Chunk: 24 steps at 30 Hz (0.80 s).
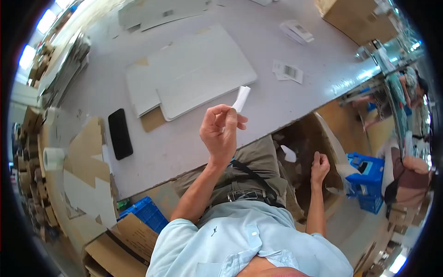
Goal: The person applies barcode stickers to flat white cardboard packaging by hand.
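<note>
My left hand (222, 129) is above the table's front edge, thumb and fingers pinched on a folded white paper strip (242, 98). The strip points up and away from me. Beyond it, a stack of flat white cardboard sheets (198, 69) lies on the table. My right hand (319, 168) is lower and to the right, over an open brown cardboard box (304, 134) beside my legs. Its fingers are curled in, and I see nothing in them. A white paper scrap (289, 153) shows against the box's dark inside, apart from that hand.
On the table (277, 108) are a black phone (120, 134), barcode labels (288, 71) and a brown carton (355, 18). A tape roll (53, 158) stands at the left. Blue crates (367, 177) are on the floor at the right. Another person (408, 87) is at the far right.
</note>
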Motion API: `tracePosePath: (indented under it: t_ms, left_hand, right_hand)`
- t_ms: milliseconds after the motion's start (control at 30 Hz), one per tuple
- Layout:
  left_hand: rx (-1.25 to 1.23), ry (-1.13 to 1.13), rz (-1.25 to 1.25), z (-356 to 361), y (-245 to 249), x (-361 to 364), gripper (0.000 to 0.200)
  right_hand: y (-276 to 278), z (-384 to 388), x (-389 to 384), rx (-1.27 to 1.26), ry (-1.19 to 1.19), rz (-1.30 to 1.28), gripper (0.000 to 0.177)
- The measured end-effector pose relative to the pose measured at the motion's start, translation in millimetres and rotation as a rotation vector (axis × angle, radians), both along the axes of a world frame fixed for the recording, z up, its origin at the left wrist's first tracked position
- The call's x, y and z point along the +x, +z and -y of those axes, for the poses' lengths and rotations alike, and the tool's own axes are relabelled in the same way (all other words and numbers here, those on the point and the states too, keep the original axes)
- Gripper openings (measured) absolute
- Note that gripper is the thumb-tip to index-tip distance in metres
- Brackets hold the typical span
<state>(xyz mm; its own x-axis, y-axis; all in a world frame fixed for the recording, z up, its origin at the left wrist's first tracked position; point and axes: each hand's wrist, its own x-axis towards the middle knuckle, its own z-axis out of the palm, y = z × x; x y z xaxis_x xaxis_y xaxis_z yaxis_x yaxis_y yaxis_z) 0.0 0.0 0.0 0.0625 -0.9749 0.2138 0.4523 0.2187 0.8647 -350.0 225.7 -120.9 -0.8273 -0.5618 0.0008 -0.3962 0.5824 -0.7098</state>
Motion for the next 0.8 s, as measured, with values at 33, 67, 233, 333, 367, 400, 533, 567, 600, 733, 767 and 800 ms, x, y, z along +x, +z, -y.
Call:
tracePosePath:
  t_ms: [33,67,233,333,367,400,533,567,600,733,767,800]
  left_hand:
    - [-0.031,0.086,0.035,-4.7,-0.3,-6.6,0.009]
    - [-0.060,0.164,0.070,-8.5,-0.1,-10.7,0.007]
    - [-0.318,0.454,0.454,5.2,-5.1,24.8,0.011]
    - [-0.521,0.663,0.713,9.8,-0.2,42.8,0.014]
    - [-0.623,0.732,0.815,10.8,3.5,49.0,0.016]
    - [-0.632,0.746,0.816,11.5,5.9,52.9,0.017]
    - [-0.662,0.746,0.901,13.3,-4.4,66.7,0.018]
    - [-0.671,0.717,0.944,13.1,-6.2,68.1,0.019]
    - [-0.682,0.685,0.986,12.9,-5.1,69.7,0.020]
    - [-0.707,0.518,1.043,-2.2,1.2,83.8,0.022]
    - [-0.560,0.454,0.948,-11.7,-2.7,92.3,0.025]
    - [-0.410,0.390,0.854,-15.4,1.2,97.5,0.029]
  right_hand:
    - [45.1,15.8,22.0,-0.135,0.102,0.062,0.021]
    - [89.5,53.1,59.6,-0.267,0.196,0.127,0.017]
    - [135.4,164.8,200.1,-0.523,0.778,0.357,0.010]
    - [160.3,208.1,261.3,-0.545,0.881,0.444,0.012]
    - [164.1,216.5,275.4,-0.544,0.868,0.531,0.013]
    - [163.5,221.9,283.9,-0.543,0.886,0.537,0.013]
    - [153.7,232.7,300.0,-0.570,0.850,0.668,0.017]
    - [150.7,233.9,300.4,-0.574,0.824,0.669,0.018]
    - [148.2,234.9,299.1,-0.568,0.819,0.669,0.018]
    - [144.5,235.6,275.3,-0.468,0.871,0.587,0.017]
    - [144.2,235.6,267.5,-0.412,0.902,0.563,0.016]
    - [144.8,234.9,260.0,-0.407,0.902,0.564,0.016]
